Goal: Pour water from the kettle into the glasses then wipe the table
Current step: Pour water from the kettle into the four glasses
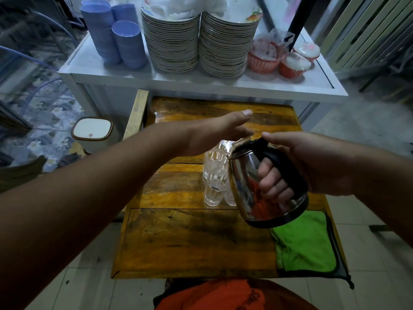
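Observation:
A shiny steel kettle (247, 180) with a black handle hangs above the wooden table (178, 238), tilted to the left. My right hand (297, 164) is closed around its handle, thumb on the lid lever. Several clear glasses (214, 171) stand clustered just left of the kettle, under its spout. My left hand (219, 130) hovers flat over the glasses with its fingers apart, holding nothing. A green cloth (306, 242) lies on the table's near right corner, partly under the kettle.
Behind the table stands a white cart (201, 82) with two tall plate stacks (196, 39), blue bowl stacks (116, 36) and red baskets (266, 57). A small white bin (92, 133) sits on the floor at the left. A wet patch shines at the table's far left corner.

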Available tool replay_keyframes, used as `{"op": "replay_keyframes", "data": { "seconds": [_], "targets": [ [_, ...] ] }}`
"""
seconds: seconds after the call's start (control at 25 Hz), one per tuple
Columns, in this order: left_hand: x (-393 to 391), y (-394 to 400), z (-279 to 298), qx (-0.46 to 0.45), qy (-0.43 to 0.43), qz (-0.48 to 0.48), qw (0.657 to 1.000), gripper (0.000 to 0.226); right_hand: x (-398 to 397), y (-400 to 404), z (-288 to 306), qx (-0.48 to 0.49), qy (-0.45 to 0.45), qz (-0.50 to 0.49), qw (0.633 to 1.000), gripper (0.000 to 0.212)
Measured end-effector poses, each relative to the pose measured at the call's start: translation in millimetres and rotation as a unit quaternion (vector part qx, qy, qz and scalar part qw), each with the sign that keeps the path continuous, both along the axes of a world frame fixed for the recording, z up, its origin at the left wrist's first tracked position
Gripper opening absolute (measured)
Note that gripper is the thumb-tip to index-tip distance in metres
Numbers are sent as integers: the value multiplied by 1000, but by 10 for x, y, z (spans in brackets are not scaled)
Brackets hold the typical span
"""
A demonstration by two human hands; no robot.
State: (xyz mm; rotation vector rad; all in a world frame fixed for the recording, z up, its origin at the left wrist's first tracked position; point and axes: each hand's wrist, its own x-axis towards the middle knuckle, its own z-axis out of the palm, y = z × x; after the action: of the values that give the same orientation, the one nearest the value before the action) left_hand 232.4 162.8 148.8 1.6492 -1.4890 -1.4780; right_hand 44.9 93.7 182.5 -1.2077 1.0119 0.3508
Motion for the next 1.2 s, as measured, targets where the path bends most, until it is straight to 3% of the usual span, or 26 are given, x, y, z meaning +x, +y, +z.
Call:
{"op": "replay_keyframes", "data": {
  "seconds": [0.56, 1.2],
  "targets": [
    [-30, -30, 7, 3, -6, 6, 1000, 68, -66, -72, -40, -43, 5, 18, 999, 68],
    [-192, 3, 236, 29, -38, 0, 999, 67, -416, 130, -316, -92, -64, -29, 993, 70]
  ]
}}
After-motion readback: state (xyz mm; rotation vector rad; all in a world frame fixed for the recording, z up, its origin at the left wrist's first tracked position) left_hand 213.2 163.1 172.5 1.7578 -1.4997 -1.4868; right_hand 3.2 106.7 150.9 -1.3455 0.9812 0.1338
